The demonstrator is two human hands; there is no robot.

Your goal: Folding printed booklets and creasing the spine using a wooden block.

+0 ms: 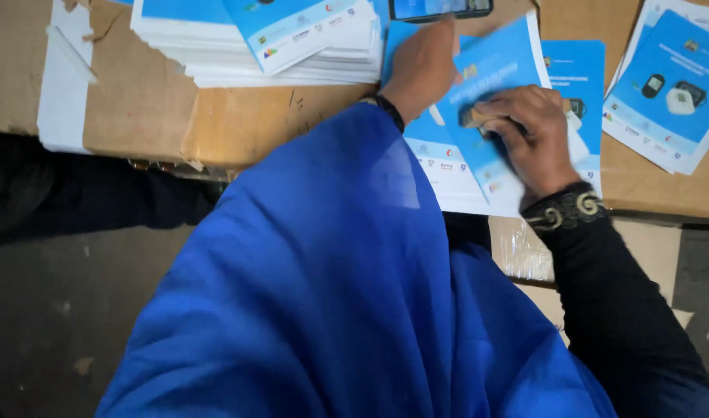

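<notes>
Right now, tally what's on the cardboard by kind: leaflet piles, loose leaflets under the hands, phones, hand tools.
Leaflet piles: 2, a tall stack and a small pile
Leaflets under hands: at least 2
Phones: 1
Small blocks in right hand: 1
Total: 6

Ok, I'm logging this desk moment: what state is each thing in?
Left hand: flat, pressing the leaflet.
Right hand: closed on a small tan block.
Tan block: held against the leaflet.
Blue leaflet: lying tilted on others.
Leaflet stack: piled, slightly fanned.
Phone: screen lit.
Cardboard surface: torn in places.
</notes>
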